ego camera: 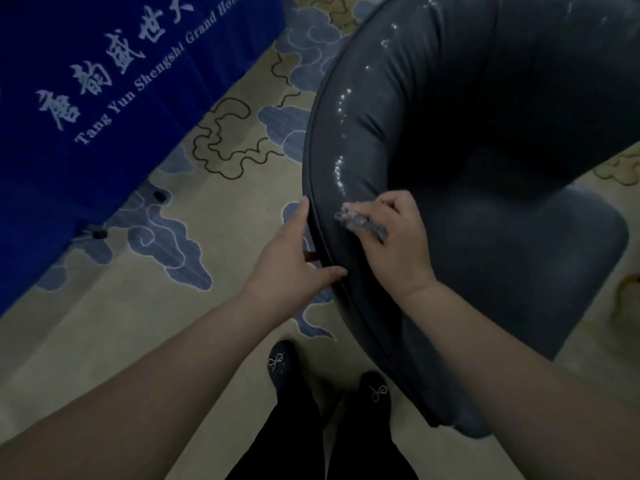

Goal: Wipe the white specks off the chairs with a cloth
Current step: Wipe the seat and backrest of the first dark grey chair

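Here, cloth (362,222) bunched in right grip (394,237), just below white specks (339,171).

We stood behind the chair (485,202), our left hand (294,258) on its back's outer edge, our right hand (391,244) pressing the cloth (360,221) below the specks (339,171); the drape (104,98) hung left.

Single head-worn view, looking steeply down, close over the chair (450,150), carpet (138,323) below
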The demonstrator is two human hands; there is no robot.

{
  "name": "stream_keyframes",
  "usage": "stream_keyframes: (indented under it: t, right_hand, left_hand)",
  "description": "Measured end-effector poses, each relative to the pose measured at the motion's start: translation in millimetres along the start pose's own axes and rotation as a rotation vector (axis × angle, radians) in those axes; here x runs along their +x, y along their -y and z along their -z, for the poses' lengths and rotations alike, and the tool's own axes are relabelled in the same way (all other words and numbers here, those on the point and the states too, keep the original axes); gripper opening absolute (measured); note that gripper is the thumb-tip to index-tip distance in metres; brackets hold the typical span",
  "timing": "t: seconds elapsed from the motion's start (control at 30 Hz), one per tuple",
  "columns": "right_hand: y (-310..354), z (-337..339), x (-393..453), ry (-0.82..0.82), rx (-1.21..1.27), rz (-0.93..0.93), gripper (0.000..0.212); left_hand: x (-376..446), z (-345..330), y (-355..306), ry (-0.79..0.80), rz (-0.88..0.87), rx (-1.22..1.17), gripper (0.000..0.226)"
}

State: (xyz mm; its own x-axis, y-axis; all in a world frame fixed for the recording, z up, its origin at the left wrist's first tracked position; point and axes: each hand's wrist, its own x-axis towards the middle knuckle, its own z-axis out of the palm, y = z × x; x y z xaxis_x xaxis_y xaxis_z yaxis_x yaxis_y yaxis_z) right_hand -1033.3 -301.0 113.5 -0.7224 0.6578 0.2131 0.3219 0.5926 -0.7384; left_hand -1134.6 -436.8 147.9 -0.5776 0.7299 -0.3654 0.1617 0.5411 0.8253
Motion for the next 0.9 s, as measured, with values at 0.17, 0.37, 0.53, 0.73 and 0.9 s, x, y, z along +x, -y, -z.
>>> stream_keyframes:
  t: [0.17, 0.37, 0.53, 0.73, 0.9]
  right_hand:
    - [5, 2, -28, 0.010, -0.020, -0.014, 0.035]
    - [10, -9, 16, -0.041, -0.084, -0.066, 0.031]
    - [12, -4, -7, -0.021, -0.025, -0.019, 0.032]
    - [8, -17, 50, -0.051, -0.064, -0.008, 0.029]
    - [6, -10, 20, -0.023, -0.064, 0.046, 0.027]
  left_hand:
    - [15, 8, 3, 0.051, -0.073, -0.013, 0.087]
    - [19, 7, 8, 0.088, -0.093, -0.065, 0.084]
    - [27, 14, 3, 0.088, -0.116, -0.091, 0.070]
    - [38, 21, 3, 0.098, -0.138, -0.050, 0.090]
    - [50, 28, -4, 0.107, -0.148, -0.052, 0.091]
